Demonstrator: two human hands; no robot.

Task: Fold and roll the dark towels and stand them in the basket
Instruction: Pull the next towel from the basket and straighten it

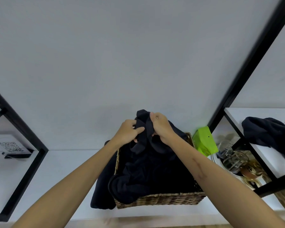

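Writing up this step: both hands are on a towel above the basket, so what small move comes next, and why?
Probably lift the dark towel clear and shake it open: both the left hand and right hand grip it bunched above the basket, still unfolded.

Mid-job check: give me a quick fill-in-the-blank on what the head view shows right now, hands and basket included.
1. Both hands, left hand and right hand, grip one dark ____ above the basket.
2. The basket is made of woven ____.
3. A dark towel hangs over the basket's ____ side.
4. The pouch right of the basket is ____.

Missing words: towel; wicker; left; green
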